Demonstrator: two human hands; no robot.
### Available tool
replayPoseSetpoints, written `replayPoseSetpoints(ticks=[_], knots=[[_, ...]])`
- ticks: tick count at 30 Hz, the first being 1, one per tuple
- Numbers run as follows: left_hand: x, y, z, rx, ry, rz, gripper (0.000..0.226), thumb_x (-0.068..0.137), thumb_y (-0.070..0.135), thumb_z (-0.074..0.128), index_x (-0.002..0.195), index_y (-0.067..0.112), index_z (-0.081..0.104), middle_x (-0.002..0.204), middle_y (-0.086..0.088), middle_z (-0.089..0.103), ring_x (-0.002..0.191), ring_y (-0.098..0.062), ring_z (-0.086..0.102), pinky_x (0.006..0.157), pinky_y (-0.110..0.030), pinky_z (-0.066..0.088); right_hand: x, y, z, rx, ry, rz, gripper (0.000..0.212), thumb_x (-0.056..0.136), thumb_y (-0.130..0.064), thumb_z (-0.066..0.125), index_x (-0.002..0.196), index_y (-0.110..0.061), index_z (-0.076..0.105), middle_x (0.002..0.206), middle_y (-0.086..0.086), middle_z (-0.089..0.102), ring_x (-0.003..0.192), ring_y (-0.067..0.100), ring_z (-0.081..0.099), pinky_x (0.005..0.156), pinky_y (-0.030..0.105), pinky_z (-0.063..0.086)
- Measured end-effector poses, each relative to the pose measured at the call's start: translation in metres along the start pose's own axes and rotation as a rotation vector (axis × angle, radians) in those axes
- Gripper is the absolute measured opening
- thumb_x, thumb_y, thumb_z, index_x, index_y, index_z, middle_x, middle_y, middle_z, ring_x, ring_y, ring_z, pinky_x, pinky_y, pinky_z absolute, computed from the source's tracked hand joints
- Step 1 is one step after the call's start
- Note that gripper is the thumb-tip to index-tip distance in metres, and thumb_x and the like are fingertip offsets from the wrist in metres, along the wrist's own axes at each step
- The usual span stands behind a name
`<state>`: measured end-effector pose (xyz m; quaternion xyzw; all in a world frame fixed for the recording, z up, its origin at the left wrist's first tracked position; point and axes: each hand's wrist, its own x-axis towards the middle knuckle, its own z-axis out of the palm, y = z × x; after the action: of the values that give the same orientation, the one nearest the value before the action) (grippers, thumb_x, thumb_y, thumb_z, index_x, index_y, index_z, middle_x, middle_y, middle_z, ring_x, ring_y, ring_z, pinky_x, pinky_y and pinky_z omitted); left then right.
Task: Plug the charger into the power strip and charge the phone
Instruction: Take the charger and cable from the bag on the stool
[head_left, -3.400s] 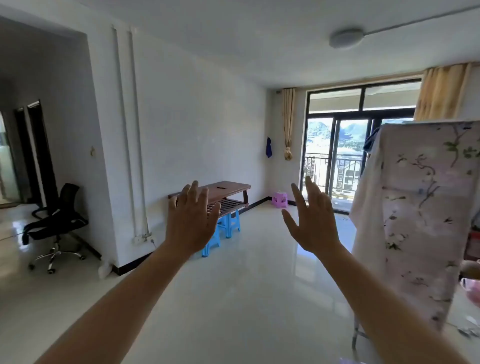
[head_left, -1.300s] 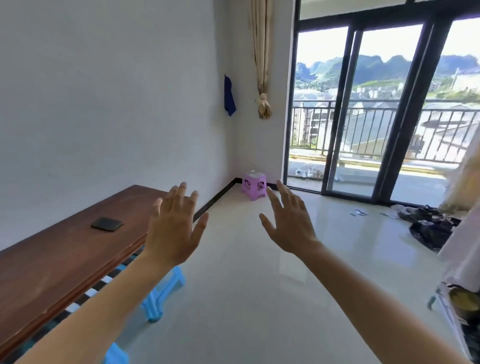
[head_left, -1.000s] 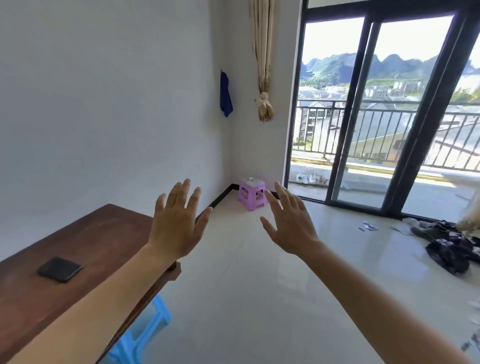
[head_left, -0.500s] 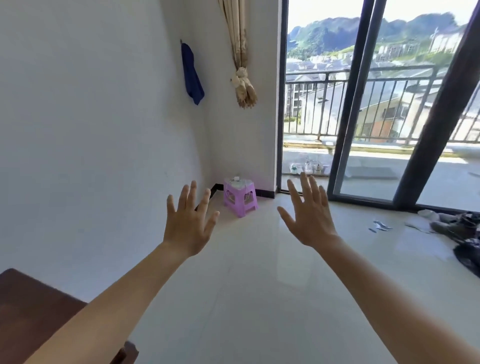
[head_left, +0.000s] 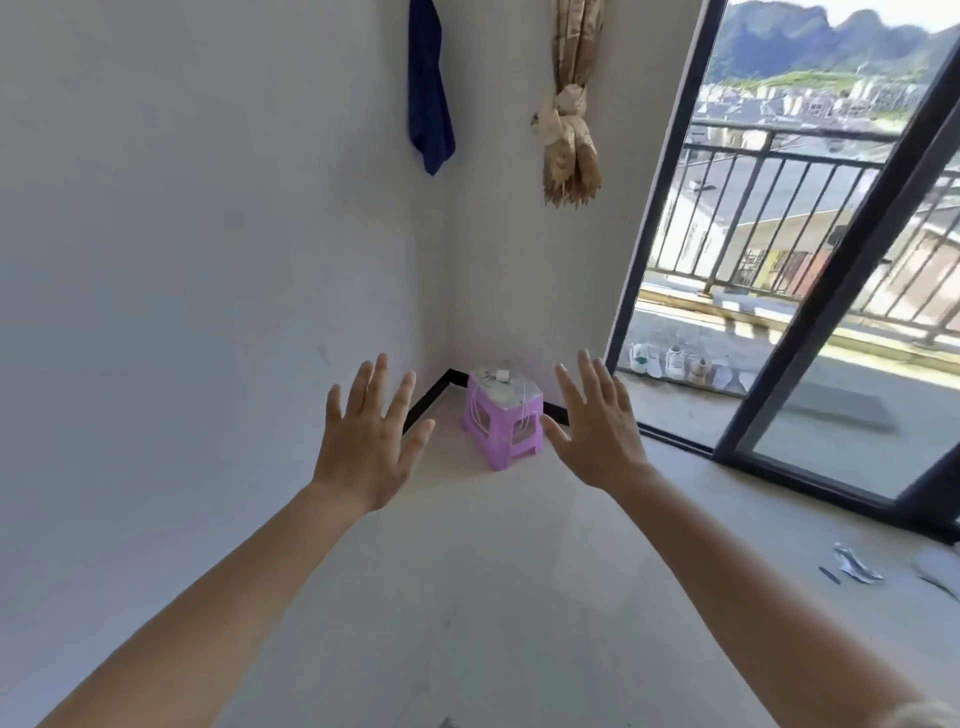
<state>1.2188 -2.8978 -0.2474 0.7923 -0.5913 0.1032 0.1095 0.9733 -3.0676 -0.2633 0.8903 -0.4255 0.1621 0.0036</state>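
A small white charger (head_left: 502, 374) lies on top of a purple plastic stool (head_left: 503, 419) in the far corner of the room, and its thin white cable hangs down the stool's side. My left hand (head_left: 368, 441) and my right hand (head_left: 597, 431) are raised in front of me with fingers spread, one on each side of the stool and well short of it. Both hands hold nothing. No power strip and no phone are in view.
White walls meet at the corner behind the stool. A blue cloth (head_left: 428, 88) and a tied curtain (head_left: 570, 104) hang above. A sliding glass door (head_left: 810, 291) stands at right, shoes (head_left: 670, 362) behind it. Paper scraps (head_left: 852, 564) lie on the floor.
The view has moved forward toward the corner; the purple stool is larger and nearer. The wooden bench with the dark phone has dropped out of view at left. My hands stay spread.
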Motion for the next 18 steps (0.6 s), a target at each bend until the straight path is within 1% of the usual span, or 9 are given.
replayPoseSetpoints(ticks=[3,7,10,14,16,18], knots=[[0.106,-0.022,0.033,-0.002,-0.071,-0.008,0.08,0.093,0.062,0.002,0.157,0.017,0.017,0.167,-0.017,0.003,0.153,-0.032,0.004,0.118,-0.058,0.013,0.094,0.023,0.028,-0.026,-0.078,0.022,0.075,0.101,-0.052,0.045,0.16,-0.017,0.014,0.169,0.018,0.001,0.156,0.035,0.001,0.126,0.049,0.006],[0.245,-0.034,0.054,-0.009,-0.096,0.038,0.078,0.093,0.06,0.004,0.158,0.017,0.014,0.167,-0.017,0.003,0.153,-0.031,0.004,0.119,-0.055,0.012,0.205,0.062,0.039,-0.015,-0.06,0.078,0.073,0.101,-0.047,0.048,0.159,-0.016,0.018,0.169,0.019,0.005,0.155,0.035,0.005,0.125,0.049,0.01],[0.331,-0.034,0.086,-0.032,-0.115,0.078,0.076,0.094,0.059,0.009,0.158,0.017,0.014,0.167,-0.017,0.004,0.153,-0.03,0.005,0.119,-0.055,0.013,0.271,0.096,0.058,-0.006,-0.035,0.124,0.072,0.101,-0.046,0.048,0.159,-0.015,0.019,0.169,0.02,0.005,0.155,0.035,0.006,0.125,0.049,0.012],[0.43,-0.034,0.164,-0.012,-0.162,0.133,0.074,0.096,0.057,0.014,0.157,0.016,0.019,0.166,-0.018,0.008,0.152,-0.032,0.012,0.118,-0.056,0.018,0.356,0.149,0.122,0.032,-0.055,0.199,0.071,0.102,-0.045,0.048,0.159,-0.013,0.019,0.169,0.02,0.005,0.155,0.035,0.006,0.126,0.049,0.012],[0.474,-0.035,0.216,-0.012,-0.217,0.12,0.071,0.098,0.055,0.018,0.157,0.016,0.02,0.166,-0.018,0.009,0.152,-0.032,0.013,0.118,-0.055,0.018,0.399,0.173,0.168,0.054,-0.101,0.23,0.071,0.102,-0.043,0.048,0.159,-0.013,0.019,0.168,0.02,0.006,0.155,0.035,0.006,0.125,0.049,0.013],[0.513,-0.035,0.267,-0.036,-0.296,0.071,0.07,0.099,0.054,0.023,0.157,0.015,0.02,0.166,-0.017,0.01,0.151,-0.031,0.014,0.118,-0.054,0.018,0.442,0.196,0.217,0.077,-0.178,0.244,0.071,0.102,-0.043,0.048,0.159,-0.013,0.018,0.169,0.02,0.006,0.155,0.035,0.007,0.125,0.049,0.014]])
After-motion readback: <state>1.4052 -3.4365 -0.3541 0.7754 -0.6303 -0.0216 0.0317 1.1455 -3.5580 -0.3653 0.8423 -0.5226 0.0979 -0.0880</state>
